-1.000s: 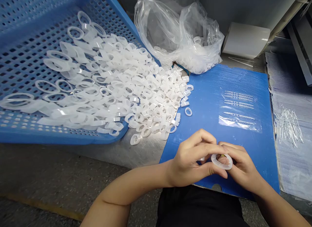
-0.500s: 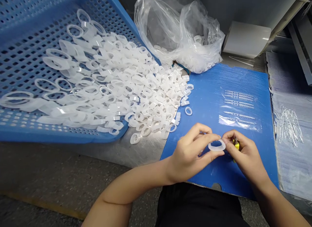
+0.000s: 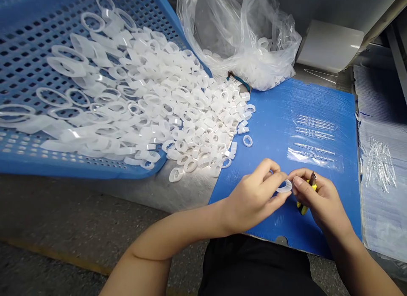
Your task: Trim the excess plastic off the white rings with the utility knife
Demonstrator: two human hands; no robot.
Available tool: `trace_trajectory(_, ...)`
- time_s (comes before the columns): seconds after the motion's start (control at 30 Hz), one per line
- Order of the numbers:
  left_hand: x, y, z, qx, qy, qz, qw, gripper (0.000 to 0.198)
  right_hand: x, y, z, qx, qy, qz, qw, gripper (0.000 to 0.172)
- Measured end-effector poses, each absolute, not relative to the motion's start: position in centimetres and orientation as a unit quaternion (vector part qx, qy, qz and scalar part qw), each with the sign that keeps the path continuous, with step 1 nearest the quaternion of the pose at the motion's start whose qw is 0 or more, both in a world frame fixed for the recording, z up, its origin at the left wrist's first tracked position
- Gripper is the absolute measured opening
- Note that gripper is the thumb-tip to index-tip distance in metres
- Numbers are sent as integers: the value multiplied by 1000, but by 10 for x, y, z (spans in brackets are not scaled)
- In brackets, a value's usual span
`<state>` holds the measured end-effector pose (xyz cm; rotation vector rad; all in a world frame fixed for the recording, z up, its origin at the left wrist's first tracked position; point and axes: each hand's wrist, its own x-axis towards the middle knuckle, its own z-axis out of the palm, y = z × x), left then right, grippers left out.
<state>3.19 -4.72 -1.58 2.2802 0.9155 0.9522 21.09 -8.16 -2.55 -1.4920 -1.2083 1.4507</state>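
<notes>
Two grips nearly meet: the left grip [image 3: 254,198] clamps a frosted plastic ring [image 3: 285,186] by its rim, leaving the edge exposed; the right grip [image 3: 321,198] clamps a yellow-handled tool [image 3: 302,208] just beside it.

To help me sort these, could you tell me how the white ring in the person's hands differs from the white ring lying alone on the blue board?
The translucent white plastic ring is held tilted between the left hand and right hand; the lone white ring lies untouched on the blue corrugated board. Both are pale oval rings.
</notes>
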Motion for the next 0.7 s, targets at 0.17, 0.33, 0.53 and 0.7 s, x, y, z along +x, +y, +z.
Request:
trace_trajectory(0.17,31,-47,-16,840,329,349,253,10,209,-81,-23,-568,-465,570,369,32)
trace_trajectory(0.33,30,-46,-14,840,311,347,276,17,208,-80,-19,-576,-471,559,366,29)
trace_trajectory(0.53,27,-41,-11,770,275,411,404,27,206,-83,-17,-531,-458,595,393,30)
trace_trajectory(0.7,23,-32,-5,680,243,363,589,20,203,-89,-16,-510,-445,599,427,31)
